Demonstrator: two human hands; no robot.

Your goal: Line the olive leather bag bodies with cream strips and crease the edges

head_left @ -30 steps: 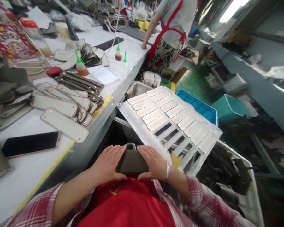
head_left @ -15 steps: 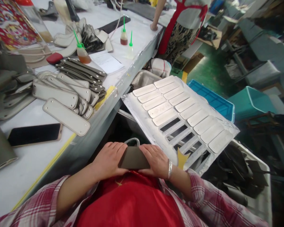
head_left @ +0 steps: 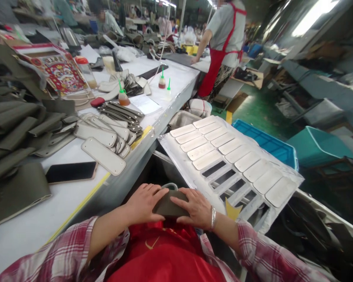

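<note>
Matt olive leather piece [head_left: 170, 203]

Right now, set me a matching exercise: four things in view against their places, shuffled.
1 olive piece
2 phone
3 blue crate
4 orange-filled bottle

A flat on the table, near its front edge
B beyond the foil tray
C between left hand and right hand
D upright behind the dark strips

Pairs: 1-C; 2-A; 3-B; 4-D

Tabletop [head_left: 26, 231]: black phone [head_left: 71, 172] beside fanned grey strap pieces [head_left: 104, 135].
Glue bottle [head_left: 123, 98]: upright behind them.
Foil-covered board [head_left: 175, 154]: rows of pale oblong pieces [head_left: 207, 159].
Floor: blue crate [head_left: 264, 141].
</note>
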